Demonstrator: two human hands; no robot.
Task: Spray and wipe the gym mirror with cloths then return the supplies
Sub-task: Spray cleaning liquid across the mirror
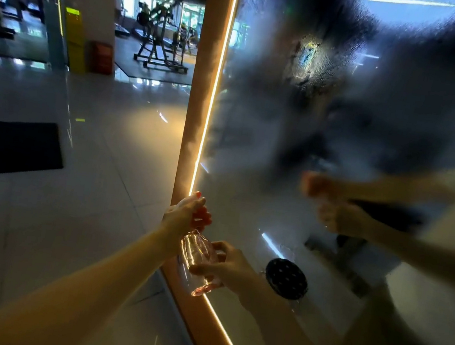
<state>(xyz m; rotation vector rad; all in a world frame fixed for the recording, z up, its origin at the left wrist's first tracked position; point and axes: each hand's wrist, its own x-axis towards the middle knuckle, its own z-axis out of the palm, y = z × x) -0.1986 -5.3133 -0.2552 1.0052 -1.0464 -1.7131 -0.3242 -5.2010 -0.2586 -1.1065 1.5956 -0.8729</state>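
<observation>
Holding the spray bottle [198,253] low beside the glowing edge of the mirror [257,123], the left hand [184,213] grips its top and the right hand [228,267] wraps round its body. The glass is wet and foggy. More spray may run down and leave streaks.

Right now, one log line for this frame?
step: spray | right hand: holds clear pink plastic spray bottle | left hand: grips its top | misted gym mirror: wet, unwiped

Two hands [186,210] [226,263], one spray bottle [197,252], one mirror [347,116], one floor mat [8,148].
</observation>
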